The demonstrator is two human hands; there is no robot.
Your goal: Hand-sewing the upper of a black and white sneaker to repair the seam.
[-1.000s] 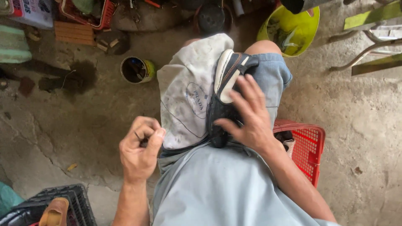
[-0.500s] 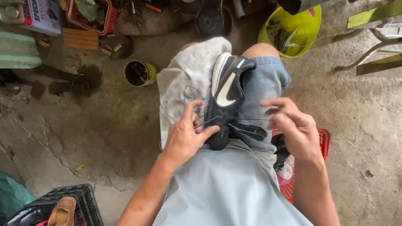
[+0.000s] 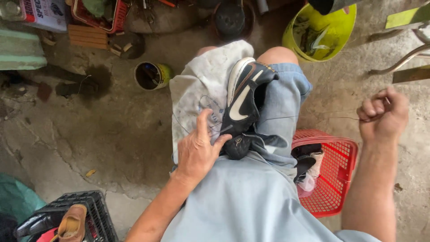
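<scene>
Black-and-white shoe (image 3: 244,105) rests on the lap over a grey cloth (image 3: 201,87). Left hand (image 3: 197,150) pins its heel, fingers spread. Right hand (image 3: 383,114), fisted at 3 o'clock, holds the thread (image 3: 309,117) taut: stitching under way, unfinished. Cracked concrete floor (image 3: 89,134); red basket (image 3: 336,175) at 4 o'clock

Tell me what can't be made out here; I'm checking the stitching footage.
Head view only:
- Thread: too thin to follow to the black shoe.
- Right hand: closed fist hides any needle.
- Left hand: covers the shoe's near side.
- Red basket: contents partly hidden by the leg.
</scene>
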